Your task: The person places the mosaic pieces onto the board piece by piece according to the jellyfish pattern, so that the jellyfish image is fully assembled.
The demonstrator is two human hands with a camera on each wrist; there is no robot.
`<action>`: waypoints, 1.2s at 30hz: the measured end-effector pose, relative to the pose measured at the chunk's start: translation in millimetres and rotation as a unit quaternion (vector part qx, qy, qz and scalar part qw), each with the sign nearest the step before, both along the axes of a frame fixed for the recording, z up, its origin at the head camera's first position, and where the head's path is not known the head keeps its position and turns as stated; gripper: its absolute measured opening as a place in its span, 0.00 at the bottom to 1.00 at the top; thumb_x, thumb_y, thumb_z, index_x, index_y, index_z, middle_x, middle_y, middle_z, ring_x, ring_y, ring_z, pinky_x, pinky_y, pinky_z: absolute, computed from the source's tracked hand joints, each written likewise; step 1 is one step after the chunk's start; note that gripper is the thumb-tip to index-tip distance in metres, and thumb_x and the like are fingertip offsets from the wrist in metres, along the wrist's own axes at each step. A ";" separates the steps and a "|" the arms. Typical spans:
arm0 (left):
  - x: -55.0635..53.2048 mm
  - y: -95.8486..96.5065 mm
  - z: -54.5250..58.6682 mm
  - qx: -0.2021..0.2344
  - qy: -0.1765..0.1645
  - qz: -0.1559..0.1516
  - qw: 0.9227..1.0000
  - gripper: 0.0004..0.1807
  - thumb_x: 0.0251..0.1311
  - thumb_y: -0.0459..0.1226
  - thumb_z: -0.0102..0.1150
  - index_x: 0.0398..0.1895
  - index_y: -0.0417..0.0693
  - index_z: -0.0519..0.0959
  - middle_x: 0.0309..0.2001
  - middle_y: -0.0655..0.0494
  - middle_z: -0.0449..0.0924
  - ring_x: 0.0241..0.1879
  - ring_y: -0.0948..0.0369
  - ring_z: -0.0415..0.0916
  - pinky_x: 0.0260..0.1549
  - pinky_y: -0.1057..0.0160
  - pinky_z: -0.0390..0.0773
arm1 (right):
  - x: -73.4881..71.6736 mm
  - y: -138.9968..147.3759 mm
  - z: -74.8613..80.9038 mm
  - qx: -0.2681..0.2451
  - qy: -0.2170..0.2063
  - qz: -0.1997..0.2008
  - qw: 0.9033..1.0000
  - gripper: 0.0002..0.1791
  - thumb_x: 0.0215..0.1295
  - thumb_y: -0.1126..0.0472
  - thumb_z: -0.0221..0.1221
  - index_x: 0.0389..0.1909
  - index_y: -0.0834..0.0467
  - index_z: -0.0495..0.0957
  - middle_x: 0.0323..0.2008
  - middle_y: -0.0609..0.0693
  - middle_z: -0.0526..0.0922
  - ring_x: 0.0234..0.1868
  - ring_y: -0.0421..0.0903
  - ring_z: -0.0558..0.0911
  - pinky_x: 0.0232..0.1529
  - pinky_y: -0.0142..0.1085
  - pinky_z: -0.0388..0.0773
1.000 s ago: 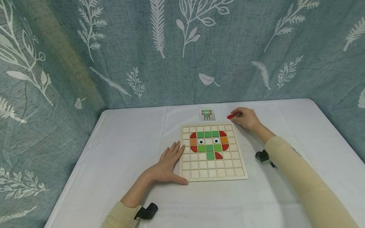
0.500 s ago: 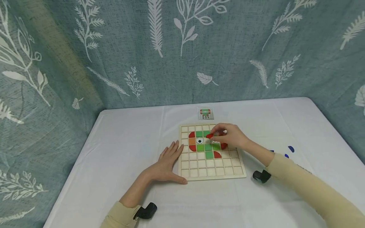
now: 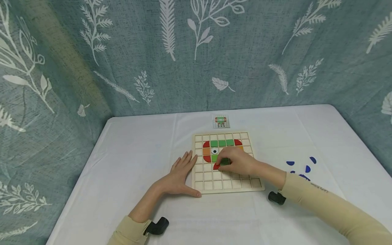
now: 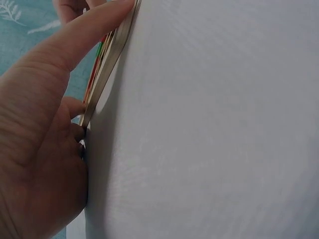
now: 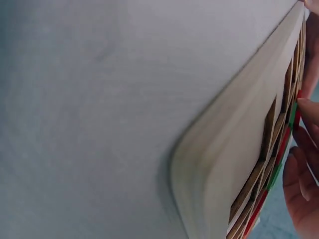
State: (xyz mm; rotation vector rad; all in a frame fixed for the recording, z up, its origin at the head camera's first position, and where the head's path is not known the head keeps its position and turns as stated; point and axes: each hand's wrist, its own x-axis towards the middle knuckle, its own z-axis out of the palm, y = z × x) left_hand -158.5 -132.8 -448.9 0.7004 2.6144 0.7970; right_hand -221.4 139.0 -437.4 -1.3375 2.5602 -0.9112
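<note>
Okay | left hand (image 3: 177, 179) spread wide around near-left corner of wooden grid board (image 3: 217, 185), likely bracing it | right hand (image 3: 238, 161) pinches red quarter-circle tile (image 3: 216, 167) near board's middle, presumably for alignment | I see pattern card (image 3: 221, 121) just beyond board, probably for reference

pieces (image 3: 307, 168) lie right of the board (image 3: 208, 185), a card (image 3: 221, 121) behind it.

Red piece (image 3: 216, 167), pale gridded board (image 3: 217, 184), blue pieces (image 3: 307, 169), white-leafed teal curtain (image 3: 183, 85)
</note>
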 end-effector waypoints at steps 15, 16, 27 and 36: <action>-0.6 -0.2 1.0 0.000 -0.003 -0.001 1.000 0.69 0.42 0.58 0.74 0.78 0.41 0.40 0.78 0.45 0.29 0.76 0.52 0.22 0.70 0.45 0.31 | 1.8 4.9 0.4 -0.009 -0.006 0.013 1.000 0.05 0.62 0.62 0.66 0.37 0.49 0.86 0.40 0.37 0.84 0.45 0.39 0.78 0.63 0.47 0.66; -0.6 -0.1 0.9 0.001 -0.003 -0.001 1.000 0.69 0.42 0.58 0.74 0.78 0.41 0.40 0.78 0.45 0.29 0.76 0.52 0.22 0.70 0.45 0.31 | 2.3 7.0 0.4 -0.014 -0.010 0.009 1.000 0.05 0.63 0.62 0.65 0.37 0.49 0.86 0.41 0.37 0.84 0.44 0.39 0.77 0.60 0.46 0.69; -1.8 1.5 -3.1 -0.007 -0.008 0.008 1.000 0.70 0.41 0.60 0.74 0.78 0.43 0.40 0.78 0.47 0.28 0.76 0.54 0.21 0.71 0.46 0.30 | 12.2 70.3 4.1 -0.047 -0.042 -0.108 0.992 0.06 0.64 0.65 0.63 0.40 0.53 0.84 0.40 0.41 0.83 0.40 0.40 0.78 0.39 0.34 0.79; -1.6 1.1 -3.5 -0.001 -0.006 0.007 1.000 0.70 0.40 0.59 0.75 0.78 0.42 0.40 0.78 0.47 0.27 0.76 0.53 0.22 0.71 0.47 0.30 | 24.5 151.2 6.1 0.012 0.018 -0.231 0.973 0.08 0.62 0.67 0.64 0.41 0.57 0.83 0.39 0.47 0.83 0.38 0.44 0.79 0.34 0.35 0.79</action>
